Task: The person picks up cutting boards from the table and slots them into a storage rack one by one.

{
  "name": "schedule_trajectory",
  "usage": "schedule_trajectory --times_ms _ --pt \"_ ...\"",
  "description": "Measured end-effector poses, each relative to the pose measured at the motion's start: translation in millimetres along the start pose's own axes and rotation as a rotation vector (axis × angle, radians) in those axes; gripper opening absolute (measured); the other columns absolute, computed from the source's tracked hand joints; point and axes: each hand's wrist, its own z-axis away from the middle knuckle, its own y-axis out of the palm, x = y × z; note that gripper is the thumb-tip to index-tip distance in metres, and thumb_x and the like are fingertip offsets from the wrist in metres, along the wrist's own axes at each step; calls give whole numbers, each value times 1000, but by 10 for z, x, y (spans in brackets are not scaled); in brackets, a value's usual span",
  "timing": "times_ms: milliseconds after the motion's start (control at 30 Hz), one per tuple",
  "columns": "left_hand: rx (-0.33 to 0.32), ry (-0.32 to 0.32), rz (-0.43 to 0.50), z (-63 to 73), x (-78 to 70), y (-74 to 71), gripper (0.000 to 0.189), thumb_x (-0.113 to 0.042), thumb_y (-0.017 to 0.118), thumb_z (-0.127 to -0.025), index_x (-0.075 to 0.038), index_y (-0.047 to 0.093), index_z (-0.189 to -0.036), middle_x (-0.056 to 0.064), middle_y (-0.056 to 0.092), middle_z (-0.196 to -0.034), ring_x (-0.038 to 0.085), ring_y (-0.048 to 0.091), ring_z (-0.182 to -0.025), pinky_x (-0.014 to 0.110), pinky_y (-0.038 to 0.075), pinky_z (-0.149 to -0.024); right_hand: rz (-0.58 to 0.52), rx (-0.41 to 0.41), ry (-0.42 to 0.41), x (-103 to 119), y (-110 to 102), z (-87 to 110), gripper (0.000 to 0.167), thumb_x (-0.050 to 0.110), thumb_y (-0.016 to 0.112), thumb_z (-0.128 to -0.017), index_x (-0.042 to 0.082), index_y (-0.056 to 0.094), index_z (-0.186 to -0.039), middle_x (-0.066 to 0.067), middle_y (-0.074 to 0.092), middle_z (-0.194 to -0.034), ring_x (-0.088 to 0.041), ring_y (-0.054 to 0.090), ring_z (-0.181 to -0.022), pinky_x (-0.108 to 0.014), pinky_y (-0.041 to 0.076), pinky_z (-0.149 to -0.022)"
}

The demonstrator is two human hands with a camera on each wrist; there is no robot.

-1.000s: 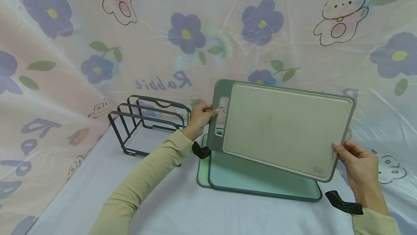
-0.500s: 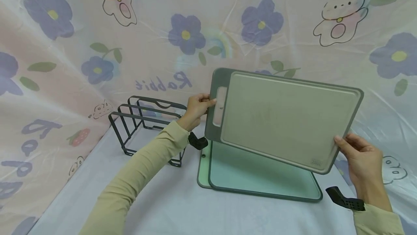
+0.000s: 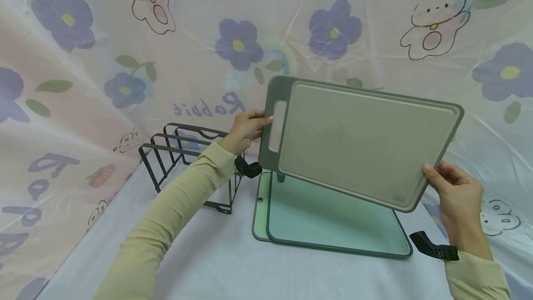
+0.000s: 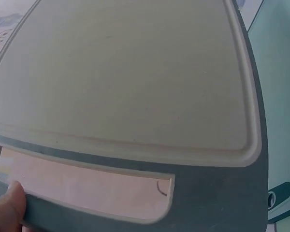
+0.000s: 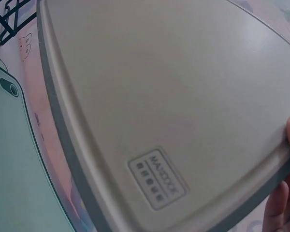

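Note:
A beige cutting board (image 3: 362, 143) with a grey-green rim and a handle slot is held up in the air, tilted with its right end lower. My left hand (image 3: 243, 130) pinches its left edge beside the slot, thumb in front. At the lower right edge my right hand (image 3: 458, 193) grips the board, thumb on the face and fingers behind. The right wrist view shows a stamped label (image 5: 158, 179) near that corner. Below lies a teal cutting board (image 3: 337, 221), partly over a light green cutting board (image 3: 261, 217) on the table.
A black wire rack (image 3: 187, 152) with upright dividers stands at the left, partly hidden behind my left arm. White cloth covers the table (image 3: 233, 267). A patterned curtain (image 3: 200, 50) with flowers and rabbits hangs behind and at the left.
Both hands have raised the beige board higher and most recently shifted it slightly left. More of the teal board and its handle end now shows. The rack and lower boards have stayed put.

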Motion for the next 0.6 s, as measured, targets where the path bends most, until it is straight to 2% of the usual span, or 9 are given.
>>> schedule_trajectory --times_ms 67,300,600 --pt "0 -7 1 -5 -40 -17 29 -10 73 -89 -3 65 -116 6 63 -99 16 60 -79 30 51 -74 18 -3 -8 1 29 -8 14 -11 75 -79 -1 73 -89 -4 68 -79 -11 62 -69 -17 53 -63" --pt "17 -26 -5 -58 -165 -79 31 -9 71 -90 -3 63 -118 7 62 -103 20 59 -88 36 48 -86 34 2 -48 5 137 -48 16 -10 76 -78 -3 73 -92 -5 68 -77 -11 61 -68 -17 53 -64" --pt "45 -43 3 -178 -272 -189 34 -4 69 -90 0 60 -122 8 61 -106 21 59 -93 36 47 -93 74 3 -77 -4 269 -84 21 -10 77 -77 -4 72 -97 -4 67 -79 -11 60 -69 -16 52 -66"
